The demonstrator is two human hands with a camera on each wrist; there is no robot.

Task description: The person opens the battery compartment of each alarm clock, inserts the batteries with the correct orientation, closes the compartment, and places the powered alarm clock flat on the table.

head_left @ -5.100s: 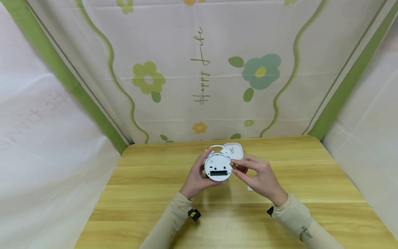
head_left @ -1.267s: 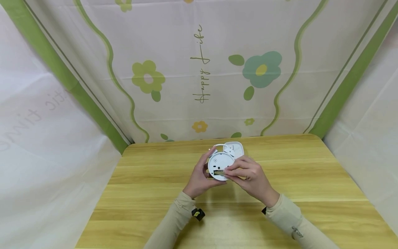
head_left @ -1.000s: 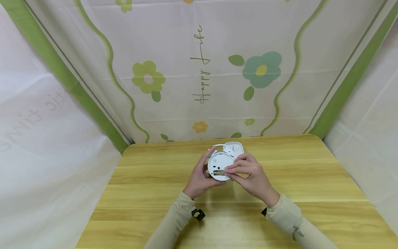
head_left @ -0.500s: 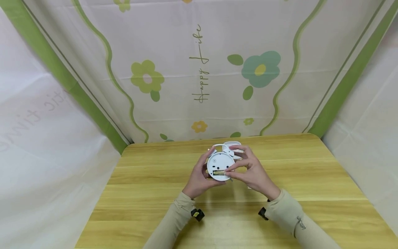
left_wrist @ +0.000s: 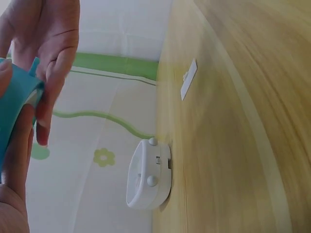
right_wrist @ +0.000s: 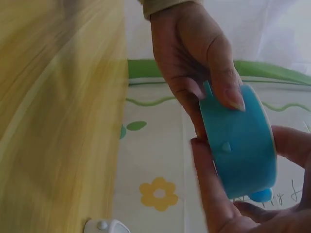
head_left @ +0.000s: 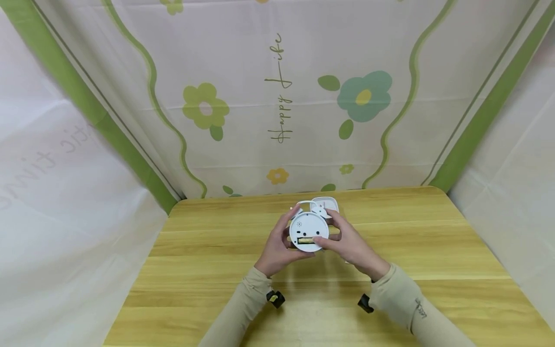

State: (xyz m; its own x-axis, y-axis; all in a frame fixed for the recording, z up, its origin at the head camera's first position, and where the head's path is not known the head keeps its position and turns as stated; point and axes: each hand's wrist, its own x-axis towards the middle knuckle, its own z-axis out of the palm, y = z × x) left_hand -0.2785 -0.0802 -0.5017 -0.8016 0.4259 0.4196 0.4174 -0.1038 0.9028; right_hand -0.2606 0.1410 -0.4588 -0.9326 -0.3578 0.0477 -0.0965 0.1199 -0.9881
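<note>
A round twin-bell alarm clock is held up over the table, its white back towards me and its side blue in the wrist views. My left hand grips its left edge, thumb below and fingers up the side. In the open compartment lies a gold-coloured battery. My right hand holds the clock's right side, with the thumb pressing the battery's right end and the index finger up by the bell. The other right fingers are partly hidden behind the clock. A small white battery cover lies on the table.
A white rounded-square case with knob-like feet stands at the back of the wooden table, partly behind the alarm clock in the head view. Printed curtains close in the back and both sides.
The battery, earlier pinched by my right hand beside the clock, now lies in the compartment. My right fingers have spread from the pinch to behind the clock, the thumb staying on the battery.
</note>
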